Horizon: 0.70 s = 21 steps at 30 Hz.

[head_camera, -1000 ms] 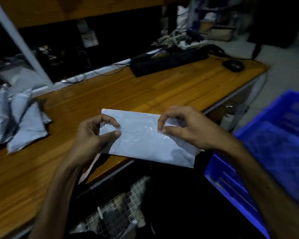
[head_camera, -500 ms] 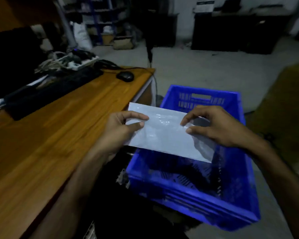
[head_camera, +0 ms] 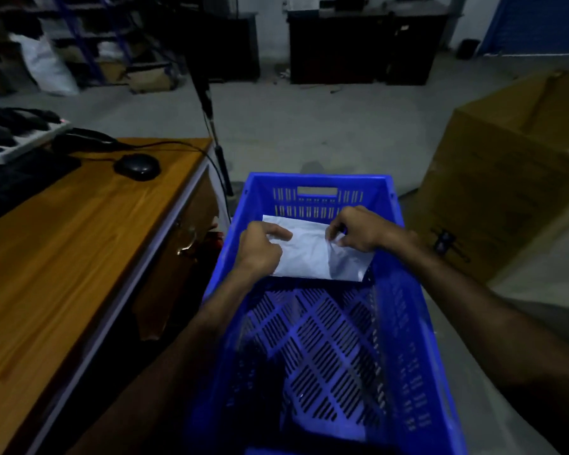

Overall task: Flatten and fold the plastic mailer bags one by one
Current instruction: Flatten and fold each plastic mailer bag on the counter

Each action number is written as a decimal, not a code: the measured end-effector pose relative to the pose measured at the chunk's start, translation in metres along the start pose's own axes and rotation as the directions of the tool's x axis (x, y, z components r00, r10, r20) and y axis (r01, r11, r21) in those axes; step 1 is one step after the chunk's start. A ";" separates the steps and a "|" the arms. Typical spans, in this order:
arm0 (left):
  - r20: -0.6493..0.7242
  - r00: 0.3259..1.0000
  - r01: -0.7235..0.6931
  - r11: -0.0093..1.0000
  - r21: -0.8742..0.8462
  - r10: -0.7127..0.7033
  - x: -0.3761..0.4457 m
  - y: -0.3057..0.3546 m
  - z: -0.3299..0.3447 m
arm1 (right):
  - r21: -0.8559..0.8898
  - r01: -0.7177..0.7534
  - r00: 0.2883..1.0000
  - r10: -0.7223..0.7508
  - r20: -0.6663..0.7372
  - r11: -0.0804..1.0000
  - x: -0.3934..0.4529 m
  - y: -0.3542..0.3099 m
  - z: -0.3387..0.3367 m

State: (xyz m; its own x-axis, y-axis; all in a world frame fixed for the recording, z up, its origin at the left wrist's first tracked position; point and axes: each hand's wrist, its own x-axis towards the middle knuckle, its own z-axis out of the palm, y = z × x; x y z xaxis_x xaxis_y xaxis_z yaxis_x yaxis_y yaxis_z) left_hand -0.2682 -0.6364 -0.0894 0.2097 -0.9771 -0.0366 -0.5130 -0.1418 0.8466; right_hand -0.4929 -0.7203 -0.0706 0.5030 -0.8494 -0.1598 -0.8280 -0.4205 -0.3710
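Now both hands hold one folded white mailer bag [head_camera: 304, 254] over the far end of the big blue crate [head_camera: 418, 372], which sits on the floor just beside the wooden desk [head_camera: 56, 257]. Curled round the bag's left edge is the left hand [head_camera: 260, 249], with the thumb on top, and the right hand [head_camera: 358, 229] pinches the bag's top right corner between bent fingers and thumb. On the desk lie a black mouse [head_camera: 138, 167] and a white power strip [head_camera: 20, 139], and a brown cardboard box [head_camera: 506, 178] stands to the right of the crate.
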 end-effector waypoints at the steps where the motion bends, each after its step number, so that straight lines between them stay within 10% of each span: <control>1: 0.007 1.000 -0.001 1.000 0.030 0.000 0.009 -0.001 0.006 | -0.009 -0.036 0.999 0.036 0.007 0.999 0.007 0.005 0.001; 21: 0.127 0.991 -0.117 0.792 0.600 0.050 0.026 -0.028 0.084 | -0.162 -0.324 0.938 0.338 0.070 0.932 0.054 0.023 0.019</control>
State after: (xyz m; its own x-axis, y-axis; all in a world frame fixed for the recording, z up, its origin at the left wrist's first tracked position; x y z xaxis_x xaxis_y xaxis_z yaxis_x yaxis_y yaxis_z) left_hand -0.3183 -0.6711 -0.1587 0.0767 -0.9952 -0.0615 -0.9297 -0.0936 0.3561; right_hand -0.4800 -0.7696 -0.1049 0.2092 -0.9169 -0.3399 -0.9749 -0.1684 -0.1459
